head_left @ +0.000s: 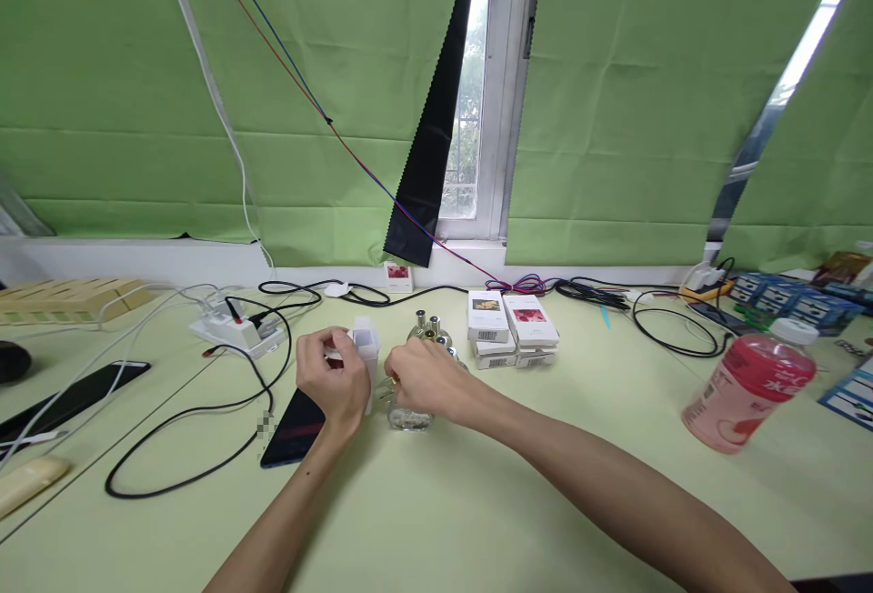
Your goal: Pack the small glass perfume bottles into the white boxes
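Note:
My left hand (334, 375) is closed around a small white open-topped box (366, 345), its fingers curled and the thumb side facing right. Just to the right, my right hand (426, 379) has its fingers pinched together over a clear glass bottle (409, 418) on the table. What those fingers grip is mostly hidden by the hand. Behind my right hand stand several small glass bottles with silver spray tops (435, 324). A dark phone (295, 429) lies partly under my left hand and forearm.
White picture-printed boxes (532, 320) are stacked right of the bottles. A pink drink bottle (747, 388) stands farther right. Black cable (184, 411) loops beside a white power strip (238, 329) at left. Another small box (398, 278) sits by the wall.

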Motion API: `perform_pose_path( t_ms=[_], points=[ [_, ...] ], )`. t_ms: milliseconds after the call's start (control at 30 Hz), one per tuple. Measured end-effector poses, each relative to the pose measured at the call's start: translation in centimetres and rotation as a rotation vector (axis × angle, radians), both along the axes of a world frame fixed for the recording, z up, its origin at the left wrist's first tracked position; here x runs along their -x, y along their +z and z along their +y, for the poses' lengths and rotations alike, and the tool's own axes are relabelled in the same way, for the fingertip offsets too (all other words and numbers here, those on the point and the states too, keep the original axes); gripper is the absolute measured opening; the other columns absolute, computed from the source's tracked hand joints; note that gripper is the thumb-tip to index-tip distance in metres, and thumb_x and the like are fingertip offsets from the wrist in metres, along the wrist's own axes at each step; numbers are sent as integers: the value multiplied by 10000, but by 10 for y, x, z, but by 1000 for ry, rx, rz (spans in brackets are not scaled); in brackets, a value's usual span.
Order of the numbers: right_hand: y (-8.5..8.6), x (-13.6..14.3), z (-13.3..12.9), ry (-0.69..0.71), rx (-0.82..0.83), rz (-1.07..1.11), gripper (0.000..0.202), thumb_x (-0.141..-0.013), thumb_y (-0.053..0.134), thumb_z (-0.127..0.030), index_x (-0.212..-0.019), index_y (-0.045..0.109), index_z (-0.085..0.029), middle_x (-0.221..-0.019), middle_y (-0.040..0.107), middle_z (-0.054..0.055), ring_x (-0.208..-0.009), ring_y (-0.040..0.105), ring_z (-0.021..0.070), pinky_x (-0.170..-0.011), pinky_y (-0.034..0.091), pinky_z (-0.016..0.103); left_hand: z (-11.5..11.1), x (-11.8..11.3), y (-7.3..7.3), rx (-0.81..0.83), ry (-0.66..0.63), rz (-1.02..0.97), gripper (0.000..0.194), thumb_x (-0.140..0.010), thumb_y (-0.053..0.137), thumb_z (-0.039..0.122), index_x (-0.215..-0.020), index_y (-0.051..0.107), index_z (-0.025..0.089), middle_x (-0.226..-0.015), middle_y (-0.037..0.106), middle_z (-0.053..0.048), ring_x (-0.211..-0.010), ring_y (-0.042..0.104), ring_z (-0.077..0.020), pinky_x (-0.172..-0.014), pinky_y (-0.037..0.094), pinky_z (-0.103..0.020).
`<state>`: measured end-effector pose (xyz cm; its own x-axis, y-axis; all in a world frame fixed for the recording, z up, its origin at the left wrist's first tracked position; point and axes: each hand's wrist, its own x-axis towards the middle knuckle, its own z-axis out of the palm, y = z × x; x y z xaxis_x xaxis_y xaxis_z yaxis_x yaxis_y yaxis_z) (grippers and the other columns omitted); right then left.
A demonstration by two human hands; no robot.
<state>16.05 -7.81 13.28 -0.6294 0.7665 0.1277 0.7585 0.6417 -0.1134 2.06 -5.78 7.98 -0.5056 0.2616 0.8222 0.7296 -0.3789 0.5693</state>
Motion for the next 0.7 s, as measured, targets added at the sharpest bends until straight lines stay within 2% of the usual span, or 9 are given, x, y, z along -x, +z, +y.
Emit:
perform_pose_path(
  t_ms=[333, 567, 700],
  points=[
    [-1, -19, -10, -19, 7, -34, 207, -755, 584, -95, -880, 718, -192, -860, 722, 119, -753, 684, 262, -556, 409, 292, -3, -3, 1, 10, -12, 25, 176, -922, 479, 246, -773, 552, 188, -772, 549, -22, -688, 506, -159, -622, 384, -278],
    [-6, -21, -6, -1, -41, -48, 200, -812, 570, -89, -917, 709, -188, -858, 723, 120, -793, 700, 272, -622, 447, 303, -2, -4, -3, 10, -20, 36, 160, -912, 490, 239, -776, 562, 192, -772, 579, -24, -678, 520, -159, -647, 397, -286],
    [-8, -21, -4, 24, -75, -64, 183, -851, 545, -101, -920, 697, -175, -852, 717, 117, -778, 699, 261, -610, 435, 294, -2, -5, -5, 8, -21, 48, 163, -918, 485, 235, -784, 567, 191, -768, 584, -22, -677, 519, -158, -654, 402, -283]
  ],
)
